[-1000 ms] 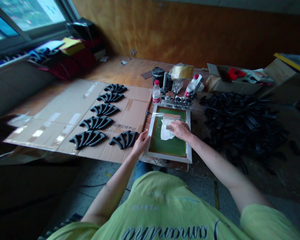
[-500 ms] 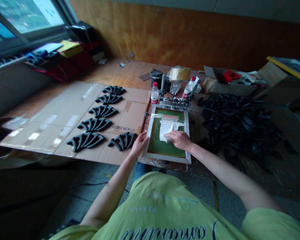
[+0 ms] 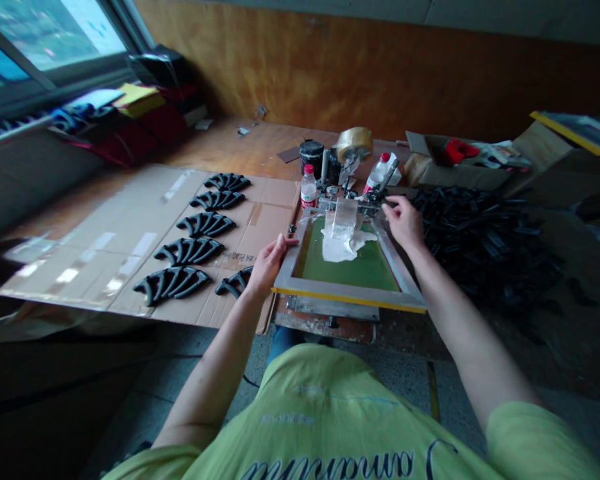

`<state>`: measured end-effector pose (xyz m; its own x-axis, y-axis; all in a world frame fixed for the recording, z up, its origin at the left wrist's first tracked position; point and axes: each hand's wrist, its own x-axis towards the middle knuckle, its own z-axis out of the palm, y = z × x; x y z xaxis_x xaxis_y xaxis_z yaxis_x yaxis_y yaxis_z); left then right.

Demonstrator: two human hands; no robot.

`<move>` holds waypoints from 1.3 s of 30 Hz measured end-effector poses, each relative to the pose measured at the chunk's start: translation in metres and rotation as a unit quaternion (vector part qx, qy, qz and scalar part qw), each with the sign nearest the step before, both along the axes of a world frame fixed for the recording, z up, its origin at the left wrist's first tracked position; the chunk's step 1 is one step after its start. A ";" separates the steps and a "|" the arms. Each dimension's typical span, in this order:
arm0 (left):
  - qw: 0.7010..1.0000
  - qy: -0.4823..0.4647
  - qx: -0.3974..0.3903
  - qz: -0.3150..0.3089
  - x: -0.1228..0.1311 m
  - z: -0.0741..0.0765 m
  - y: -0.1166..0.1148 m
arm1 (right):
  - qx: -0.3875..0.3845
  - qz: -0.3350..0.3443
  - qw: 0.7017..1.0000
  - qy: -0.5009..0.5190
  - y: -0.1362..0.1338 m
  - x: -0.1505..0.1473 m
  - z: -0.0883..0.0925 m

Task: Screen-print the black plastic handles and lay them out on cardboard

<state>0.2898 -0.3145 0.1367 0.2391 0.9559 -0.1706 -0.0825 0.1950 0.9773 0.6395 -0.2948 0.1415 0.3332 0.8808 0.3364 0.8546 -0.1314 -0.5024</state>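
A silver-edged printing screen (image 3: 350, 291) with green mesh is tilted, its near edge raised off the base plate (image 3: 330, 308) beneath. My left hand (image 3: 269, 263) grips the left rim of this screen between thumb and fingers. On the mesh lies a pool of white ink (image 3: 340, 250), and a clear, ink-smeared squeegee (image 3: 345, 217) rests in it toward the back. My right hand (image 3: 404, 221) is beside the screen's back right corner, near the hinge clamp (image 3: 375, 199). Its fingers are curled in and pressed together; what they hold, if anything, is too small to make out.
Several black curved plastic parts (image 3: 206, 224) lie in fanned groups on flattened cardboard (image 3: 105, 233) at left. A heap of black parts (image 3: 485, 240) covers the right side. Behind the screen stand two red-capped bottles (image 3: 309, 188), a black tub (image 3: 311, 155) and a tape roll (image 3: 355, 143).
The screen's near edge has risen. My right hand has let go of the squeegee, which now lies farther back, and moved right and back. My left hand has moved slightly up with the rim.
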 end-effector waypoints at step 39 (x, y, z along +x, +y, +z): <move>0.830 0.485 -0.245 0.125 -0.161 -0.163 -0.033 | -0.291 0.051 0.909 -0.295 -0.157 0.053 -0.148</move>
<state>0.1291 -0.3479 -0.0260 -0.4326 0.7144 -0.5500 0.5991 0.6836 0.4168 0.6930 -0.4513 -0.0060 0.1528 0.9829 -0.1027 0.9752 -0.1332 0.1767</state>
